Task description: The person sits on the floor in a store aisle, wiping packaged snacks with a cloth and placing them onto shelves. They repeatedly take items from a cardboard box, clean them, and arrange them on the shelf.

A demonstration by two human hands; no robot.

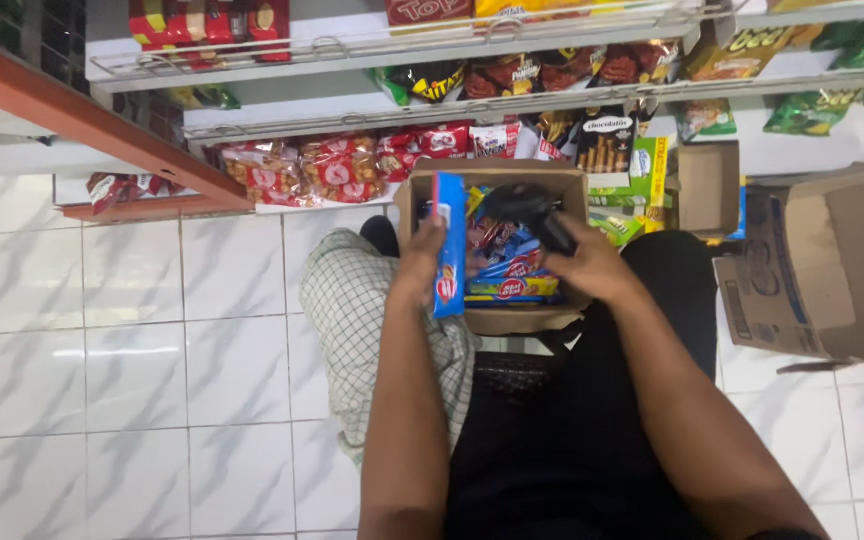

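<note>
The blue snack pack [449, 245] is gripped by the left hand [424, 262] at the box's [497, 320] 9 o'clock side, many packs still inside, while the right hand [592, 265] clasps a black scanner [532, 212].

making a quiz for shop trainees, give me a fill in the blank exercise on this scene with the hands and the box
1. The left hand holds a flat ____ packet upright at the box's edge.
2. The right hand grips a ____ handheld device over the box.
3. The packets lie inside an open ____ box in front of the person.
4. The floor is laid with ____ tiles.

Missing words: blue; black; cardboard; white
</note>
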